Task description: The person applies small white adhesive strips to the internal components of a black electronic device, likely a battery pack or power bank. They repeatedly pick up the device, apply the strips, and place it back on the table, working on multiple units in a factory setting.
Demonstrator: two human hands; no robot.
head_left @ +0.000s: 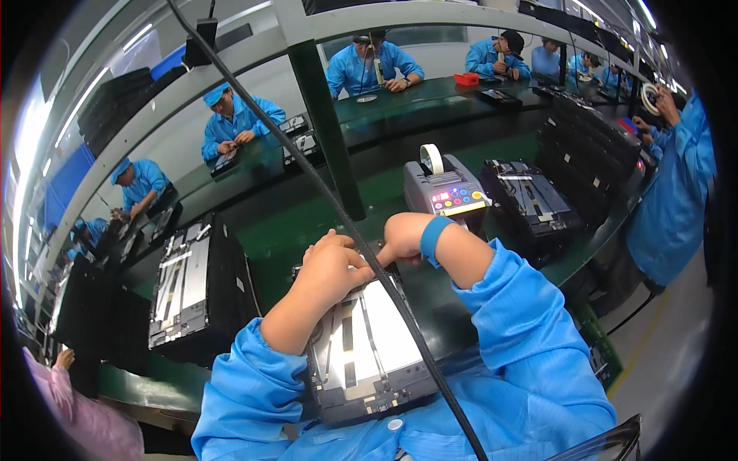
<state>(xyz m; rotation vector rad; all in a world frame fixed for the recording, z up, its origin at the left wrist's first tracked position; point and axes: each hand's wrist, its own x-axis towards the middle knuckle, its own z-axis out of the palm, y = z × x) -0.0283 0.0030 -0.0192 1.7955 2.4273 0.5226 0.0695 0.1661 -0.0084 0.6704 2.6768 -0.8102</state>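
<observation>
Left hand [329, 267] and right hand [405, 238] meet over device panel [367, 349]'s far end, fingers curled; can't tell what they grasp. Panel: flat rectangle, silver with dark lengthwise strips, lying close before wearer. Left of panel: dark device stack [201, 288]. Beyond panel, rightward: grey tape dispenser [442, 188]. Black cable [399, 307] cuts diagonally across panel view, hiding part. Long axis near-to-far, far end leaning slightly left, black end facing wearer.
</observation>
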